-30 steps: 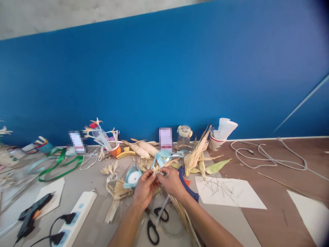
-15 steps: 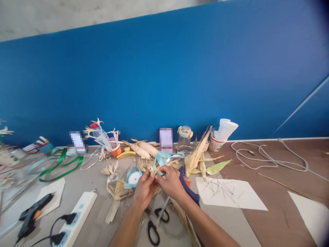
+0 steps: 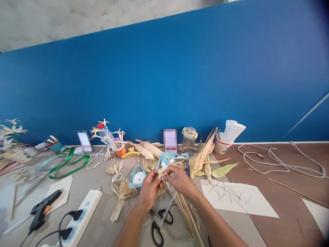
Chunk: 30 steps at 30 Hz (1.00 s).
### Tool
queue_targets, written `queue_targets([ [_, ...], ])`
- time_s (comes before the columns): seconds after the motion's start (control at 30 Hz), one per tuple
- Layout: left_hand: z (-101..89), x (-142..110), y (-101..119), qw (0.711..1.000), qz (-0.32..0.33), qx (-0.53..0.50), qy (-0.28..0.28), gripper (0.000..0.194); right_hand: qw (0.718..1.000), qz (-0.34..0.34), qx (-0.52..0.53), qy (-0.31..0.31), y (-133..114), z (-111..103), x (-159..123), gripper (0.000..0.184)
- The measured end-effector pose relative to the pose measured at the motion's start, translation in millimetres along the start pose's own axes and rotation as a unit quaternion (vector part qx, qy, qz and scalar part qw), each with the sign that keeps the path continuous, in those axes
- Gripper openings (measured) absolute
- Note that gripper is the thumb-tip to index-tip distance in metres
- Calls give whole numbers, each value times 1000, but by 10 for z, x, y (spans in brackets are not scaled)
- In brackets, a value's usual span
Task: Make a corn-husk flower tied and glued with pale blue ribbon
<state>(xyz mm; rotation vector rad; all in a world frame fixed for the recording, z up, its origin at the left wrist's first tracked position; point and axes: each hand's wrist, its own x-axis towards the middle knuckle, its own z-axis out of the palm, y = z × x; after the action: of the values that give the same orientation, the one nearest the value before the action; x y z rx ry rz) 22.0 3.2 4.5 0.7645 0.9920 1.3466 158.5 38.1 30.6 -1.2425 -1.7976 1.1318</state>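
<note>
Over the middle of the table, my left hand point(image 3: 149, 188) and my right hand point(image 3: 180, 180) meet, fingertips pinched around a small cream corn-husk flower point(image 3: 160, 172). Its lower part is hidden by my fingers. Just behind it loops a light blue ribbon point(image 3: 166, 159); whether it touches the flower I cannot tell. A roll of light blue ribbon point(image 3: 138, 177) lies left of my left hand. Beneath my forearms are black-handled scissors point(image 3: 157, 234) and a clear glue stick point(image 3: 169, 206). Dried corn husks point(image 3: 183, 207) lie under my right wrist.
At left are a glue gun point(image 3: 42, 210), a power strip point(image 3: 83, 214) and green ribbon point(image 3: 67, 169). Along the blue partition stand an orange cup point(image 3: 120, 151), a lidded jar point(image 3: 189, 138) and a white cup point(image 3: 222, 145). Thin wires lie on white paper point(image 3: 257, 200) at right.
The view has shifted, so the table things sit farther right. My fingers have turned a little around the flower, which shows more now. My right arm covers more of the dark blue tool.
</note>
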Motion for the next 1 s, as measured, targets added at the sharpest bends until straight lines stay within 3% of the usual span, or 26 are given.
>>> queue_targets([
  [0.23,57,-35,65,999,18,34,8,22,998,-25,47,-17,127,35,24,3],
  [0.33,67,-35,69,999,23,36,-1,22,998,-43,45,-33,143,42,14,11],
  [0.53,86,-46,45,999,29,40,-4,22,997,-13,-74,-35,46,-38,-9,22],
  [0.7,101,-46,57,1000,14,-6,1,29,996,-9,-89,-32,-31,-101,-29,10],
  [1.0,90,-61,126,996,-22,-92,7,33,991,-93,-97,12,-62,-72,-29,7],
])
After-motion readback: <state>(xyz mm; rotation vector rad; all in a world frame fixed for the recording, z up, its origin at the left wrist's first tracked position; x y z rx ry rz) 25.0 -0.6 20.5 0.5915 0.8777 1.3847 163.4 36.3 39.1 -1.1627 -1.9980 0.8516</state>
